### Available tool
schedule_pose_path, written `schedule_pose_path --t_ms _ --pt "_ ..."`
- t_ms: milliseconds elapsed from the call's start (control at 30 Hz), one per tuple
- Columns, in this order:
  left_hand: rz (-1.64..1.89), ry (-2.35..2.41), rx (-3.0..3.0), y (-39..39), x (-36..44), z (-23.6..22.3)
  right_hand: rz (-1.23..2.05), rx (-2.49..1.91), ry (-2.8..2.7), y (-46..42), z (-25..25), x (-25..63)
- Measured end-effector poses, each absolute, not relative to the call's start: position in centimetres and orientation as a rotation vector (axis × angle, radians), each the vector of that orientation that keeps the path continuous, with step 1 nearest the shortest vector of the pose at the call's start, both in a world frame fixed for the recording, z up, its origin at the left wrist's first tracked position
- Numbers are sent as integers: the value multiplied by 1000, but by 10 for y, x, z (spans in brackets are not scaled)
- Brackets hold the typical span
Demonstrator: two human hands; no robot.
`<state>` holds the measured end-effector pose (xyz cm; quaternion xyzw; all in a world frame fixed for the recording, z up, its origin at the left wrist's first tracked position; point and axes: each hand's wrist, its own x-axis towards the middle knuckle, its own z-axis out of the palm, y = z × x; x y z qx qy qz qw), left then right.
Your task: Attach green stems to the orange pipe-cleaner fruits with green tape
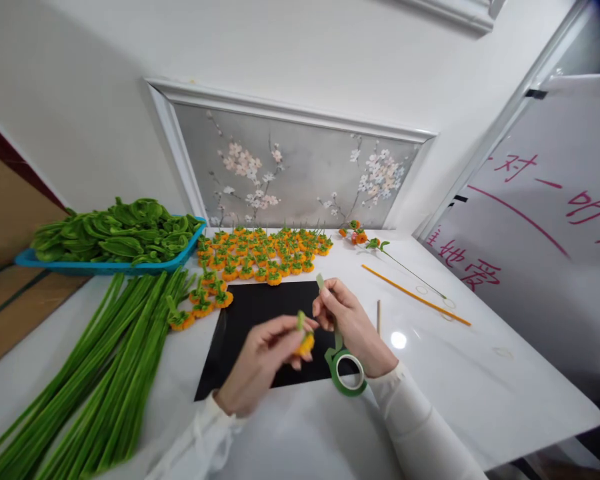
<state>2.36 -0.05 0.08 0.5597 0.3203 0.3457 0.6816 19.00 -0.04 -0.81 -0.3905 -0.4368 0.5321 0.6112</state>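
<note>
My left hand (pixel 264 357) is pinched around a small orange pipe-cleaner fruit (pixel 306 343) with a green stem, held above a black mat (pixel 250 320). My right hand (pixel 347 320) is closed on a strip of green tape (pixel 321 281) that runs from the stem down to a green tape roll (pixel 349 377) hanging by my right wrist. The two hands almost touch over the mat's right half.
Many finished orange fruits (pixel 260 257) lie in rows beyond the mat. Long green pipe cleaners (pixel 115 360) lie at the left, with a blue tray (pixel 110 267) of green leaves behind them. An orange stick (pixel 415 295), a wooden skewer (pixel 379 315) and a flower stem (pixel 380 247) lie at the right.
</note>
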Motion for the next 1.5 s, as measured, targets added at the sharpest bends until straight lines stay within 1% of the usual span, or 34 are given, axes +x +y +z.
schedule_pose_path --t_ms 67,133,267,433,567,733,833,933,1033,1100,1500 --pt "1001 826 1150 16 14 3 1206 -921 -1048 -4 -10 189" --pt "1061 874 1108 25 8 1 1175 -943 -1057 -6 -12 189" --pt "1027 924 1125 25 11 -8 1153 -891 -948 -6 -13 188" --pt "972 974 1191 23 17 -16 1136 -826 -908 -4 -1 180" --pt "966 1001 1239 28 12 -17 1174 -857 -997 -6 2 171" --pt "944 926 1297 26 8 -10 1201 -948 -1128 -10 -6 167" --pt "926 879 1299 21 8 -4 1084 -1058 -1231 -11 -11 167" --pt "939 846 1339 18 9 2 854 -1172 -1367 -13 -14 167" --pt "946 840 1406 16 10 6 630 -1203 -1438 -17 -14 164" --pt "934 839 1458 15 10 7 546 -1200 -1471 -19 -13 163" --pt "943 789 1533 17 7 3 430 -1243 -1666 -20 -12 165"
